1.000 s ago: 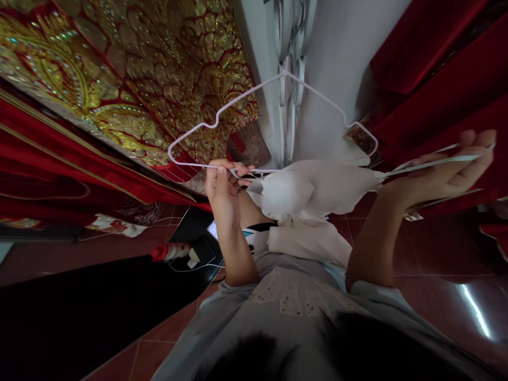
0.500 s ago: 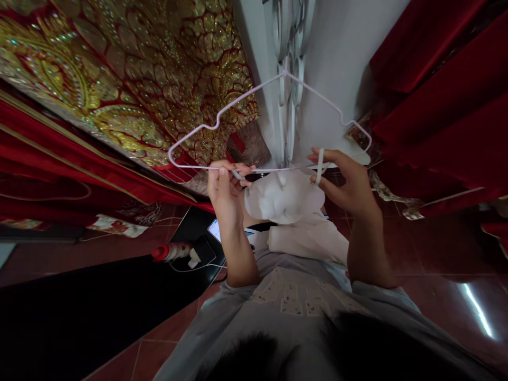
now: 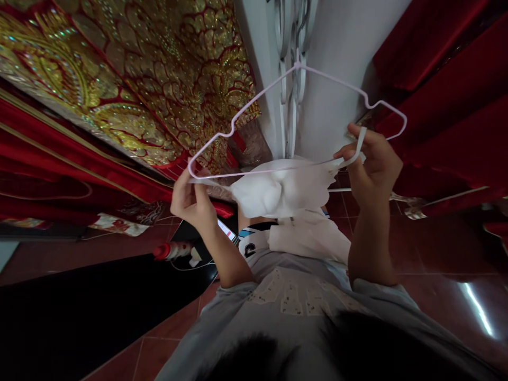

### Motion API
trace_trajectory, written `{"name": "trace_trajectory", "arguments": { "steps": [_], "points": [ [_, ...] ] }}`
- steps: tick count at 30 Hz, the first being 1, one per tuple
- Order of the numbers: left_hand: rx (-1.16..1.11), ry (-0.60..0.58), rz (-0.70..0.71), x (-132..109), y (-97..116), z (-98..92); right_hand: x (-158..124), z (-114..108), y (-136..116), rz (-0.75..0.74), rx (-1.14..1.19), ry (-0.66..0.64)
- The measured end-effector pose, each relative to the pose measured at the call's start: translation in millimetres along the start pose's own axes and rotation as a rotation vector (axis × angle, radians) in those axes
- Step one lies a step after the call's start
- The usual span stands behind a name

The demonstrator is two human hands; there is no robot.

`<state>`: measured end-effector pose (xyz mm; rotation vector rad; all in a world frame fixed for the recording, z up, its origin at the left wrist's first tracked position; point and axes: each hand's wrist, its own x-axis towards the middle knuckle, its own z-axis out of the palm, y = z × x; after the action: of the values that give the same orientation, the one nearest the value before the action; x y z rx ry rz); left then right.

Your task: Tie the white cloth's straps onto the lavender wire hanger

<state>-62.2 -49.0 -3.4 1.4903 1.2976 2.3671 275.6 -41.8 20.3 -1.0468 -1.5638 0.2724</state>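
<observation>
A white bra (image 3: 273, 190) hangs stretched between my two hands, behind the lower bar of a pale pink clothes hanger (image 3: 254, 100). My left hand (image 3: 194, 198) is closed on the bra's left strap, at the hanger's lower left corner. My right hand (image 3: 371, 164) pinches the right strap (image 3: 360, 143), which loops up over the fingers close to the hanger's right end. The hanger's top meets a white metal rack (image 3: 291, 106); its hook is hard to make out there. A pale folded cloth (image 3: 309, 241) lies on my lap below the bra.
Gold-sequined red cloth (image 3: 170, 69) hangs at the left, and dark red drapes (image 3: 436, 106) at the right. On a black surface (image 3: 99, 301) at lower left stand a red-capped bottle (image 3: 170, 250) and a lit phone (image 3: 226, 230). Red tiles (image 3: 428, 317) cover the floor.
My hands have spread apart, the left going left and the right going right and slightly up. The bra is stretched wider, and the hanger has shifted right and tilted.
</observation>
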Motion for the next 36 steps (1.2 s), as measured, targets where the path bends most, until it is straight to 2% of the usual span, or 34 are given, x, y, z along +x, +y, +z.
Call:
{"name": "trace_trajectory", "arguments": {
  "steps": [3, 6, 10, 14, 18, 22, 25, 27, 30, 33, 36],
  "points": [
    [-0.086, 0.018, 0.100, 9.7, -5.6, -8.0, 0.5, 3.9, 4.9, -0.001, 0.042, 0.083],
    [-0.107, -0.074, 0.021, 19.9, 1.2, -7.6, -0.2, 6.3, 4.7, 0.005, 0.068, 0.071],
    [-0.213, -0.211, -0.156, 34.7, 22.7, 11.2, -3.0, 5.4, -0.5, 0.025, 0.014, 0.033],
    [-0.294, -0.310, -0.186, 55.0, 40.8, 34.7, -5.2, 4.0, -3.4, 0.019, -0.066, 0.010],
    [-0.219, -0.487, -0.117, 76.2, 47.5, 44.6, -6.0, 3.4, -4.0, -0.012, -0.090, -0.006],
    [-0.144, -0.720, -0.287, 89.7, 51.3, 47.8, -6.6, 3.0, -7.8, 0.001, -0.084, -0.019],
    [-0.152, -0.831, -0.283, 93.7, 53.2, 50.3, -6.6, 3.3, -11.6, 0.001, -0.049, -0.004],
    [-0.170, -0.823, -0.209, 92.6, 50.5, 50.1, -6.4, 3.7, -13.4, -0.019, -0.025, 0.006],
    [-0.236, -0.665, -0.195, 80.9, 37.3, 45.7, -6.3, 4.6, -14.5, -0.042, -0.013, 0.004],
    [-0.313, -0.396, -0.321, 52.9, 18.5, 42.3, -6.6, 5.6, -14.1, -0.036, -0.031, 0.001],
    [-0.378, -0.264, -0.526, 14.8, 6.2, 47.5, -7.0, 7.1, -12.4, -0.033, -0.066, 0.024]
  ]
}}
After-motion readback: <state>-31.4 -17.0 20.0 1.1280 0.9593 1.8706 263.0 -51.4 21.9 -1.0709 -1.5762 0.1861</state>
